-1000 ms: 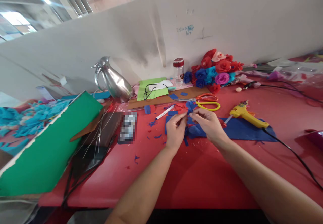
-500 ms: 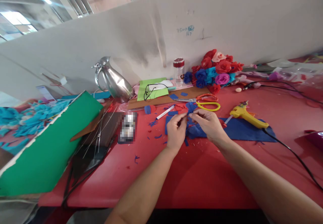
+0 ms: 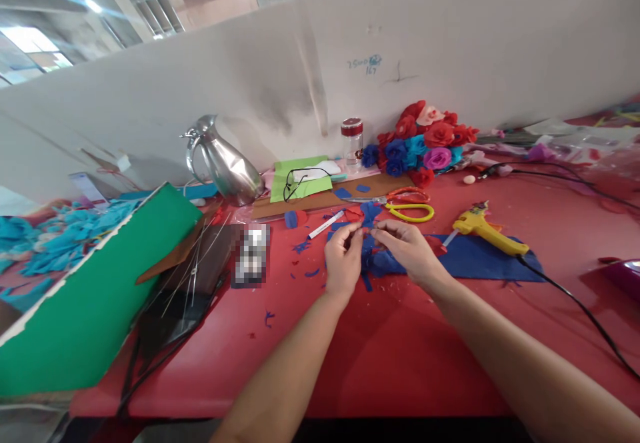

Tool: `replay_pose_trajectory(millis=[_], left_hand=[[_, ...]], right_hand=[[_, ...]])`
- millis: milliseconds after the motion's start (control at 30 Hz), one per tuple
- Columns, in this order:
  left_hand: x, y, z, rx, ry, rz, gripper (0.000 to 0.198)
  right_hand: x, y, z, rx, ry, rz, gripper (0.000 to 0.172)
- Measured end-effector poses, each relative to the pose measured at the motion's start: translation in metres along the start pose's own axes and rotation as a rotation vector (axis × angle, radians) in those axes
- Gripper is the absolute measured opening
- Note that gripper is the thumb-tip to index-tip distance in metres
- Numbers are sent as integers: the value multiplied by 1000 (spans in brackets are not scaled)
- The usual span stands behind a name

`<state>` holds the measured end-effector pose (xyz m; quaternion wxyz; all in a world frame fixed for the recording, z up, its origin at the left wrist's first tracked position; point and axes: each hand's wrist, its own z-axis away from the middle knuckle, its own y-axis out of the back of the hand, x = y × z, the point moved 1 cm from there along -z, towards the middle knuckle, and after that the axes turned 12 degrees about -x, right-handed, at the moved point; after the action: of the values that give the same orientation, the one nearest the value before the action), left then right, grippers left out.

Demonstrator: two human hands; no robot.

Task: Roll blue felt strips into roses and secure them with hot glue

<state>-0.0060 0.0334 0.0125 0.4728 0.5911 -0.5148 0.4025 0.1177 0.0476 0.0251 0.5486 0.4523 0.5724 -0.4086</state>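
Note:
My left hand [image 3: 344,260] and my right hand [image 3: 409,248] meet over the red table, thumbs and forefingers pinched close together. A small blue crepe paper piece [image 3: 370,212] shows just beyond the fingertips and appears gripped between them; its lower part is hidden. Under and behind the hands lie crumpled blue paper [image 3: 385,263] and a long blue crepe sheet [image 3: 480,260]. Scissors with yellow and red handles [image 3: 410,212] rest just past my right hand. A white marker [image 3: 326,225] lies beyond my left hand.
A yellow glue gun [image 3: 493,233] lies on the blue sheet, its black cord trailing right. Behind are a steel jug [image 3: 227,166], glasses [image 3: 295,180], a lidded glass jar [image 3: 353,144] and paper roses [image 3: 425,140]. A green board [image 3: 100,296] leans at left.
Both hands have shifted slightly left, still pinched, and the blue paper piece at the fingertips has moved with them. The whole view has also shifted a little.

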Motion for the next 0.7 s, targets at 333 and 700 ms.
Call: replay_pose_trajectory(millis=[333, 700], left_hand=[[4, 9, -3, 113, -48, -136, 19], [-9, 7, -8, 129, -21, -124, 19]], right_hand=[[10, 2, -2, -28, 4, 123, 21], [6, 34, -2, 99, 74, 679, 13]])
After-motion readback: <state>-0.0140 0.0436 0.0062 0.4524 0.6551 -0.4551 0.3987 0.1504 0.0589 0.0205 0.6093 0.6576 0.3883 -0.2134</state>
